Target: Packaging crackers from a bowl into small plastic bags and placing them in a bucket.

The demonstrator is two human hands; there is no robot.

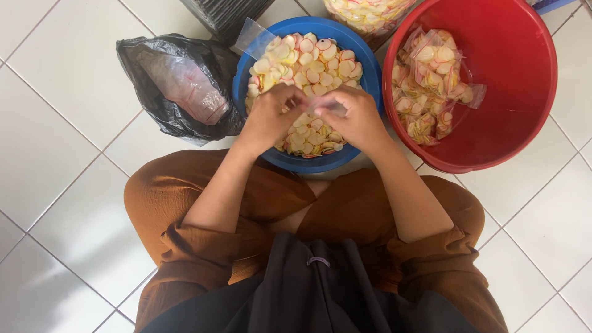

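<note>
Both hands sit over the blue basin (370,74), which is full of thin round pale-yellow chips w/ pink-red rims (311,65). Left hand (271,117) and right hand (356,117) meet at the centre, fingers curled inward, pinching a small clear plastic bag (327,108) between them. The bag is hard to make out, mostly glare and blur, so I can't tell if it has chips in it yet. Grip on each side: fingers closed to a pinch on the bag's edge, thumbs hidden.

Judging by the pose, the step in hand looks like working the bag's mouth, either opening it or pressing it closed; can't say which.

Around: red tub (524,123) just right of the basin, touching it, w/ a heap of filled clear bags of chips (428,86) inside. Black plastic sack (154,68) to the left on the white tile floor (55,123), open, w/ clear plastic bunched inside (188,86), prob. empty bags. 1 more container of chips (370,12) at the top edge, mostly cut off. Person sits cross-legged on the floor, brown trousers (185,203).

Next move prob. calls for a steady 2-finger hold on the thin film, since it's slippery and chips look brittle; keep it over the basin so spills fall back in.
</note>
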